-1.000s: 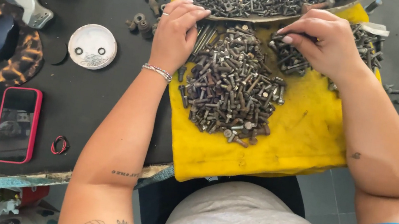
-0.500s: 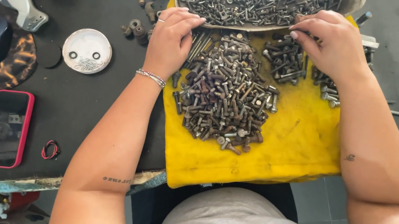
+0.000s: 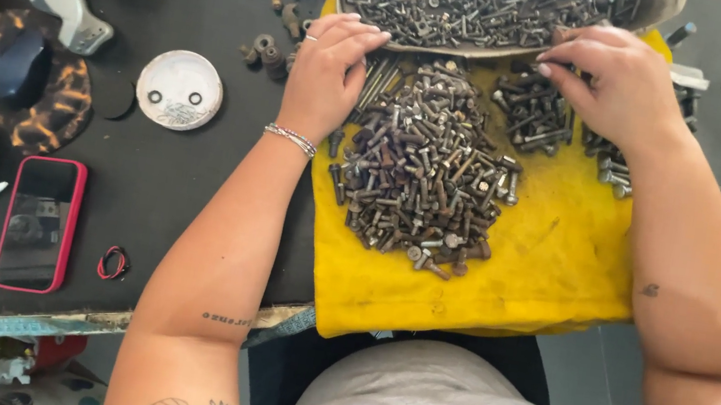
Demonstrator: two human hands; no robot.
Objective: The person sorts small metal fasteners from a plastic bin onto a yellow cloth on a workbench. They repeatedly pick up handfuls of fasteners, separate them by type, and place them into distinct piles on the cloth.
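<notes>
The left hand lies palm down with fingers curled, its tips on the near rim of the tray at about 12 o'clock of the yellow cloth; it grips nothing that can be seen. The right hand is also palm down, fingers bent, tips at the tray's rim and over the small pile of dark bolts; whether it pinches a bolt cannot be told.

The tray holds a dense heap of bolts and screws and sits at the far edge of the cloth, overlapping it. The big pile of bolts lies at the cloth's centre, between the 2 forearms, just at 6 o'clock of the left hand. The small pile lies at 2 o'clock of the big pile, near it but apart. A 3rd scatter of bolts shows at 3 o'clock, partly hidden under the right wrist.

A bracelet circles the left wrist. At 9 o'clock of the left hand sits a round white lid with 2 small rings in it. Farther toward 8 o'clock lies a phone in a red case, with a red-black loop just beside it. A mouse rests on a mottled pad at 9 o'clock, on the dark table
</notes>
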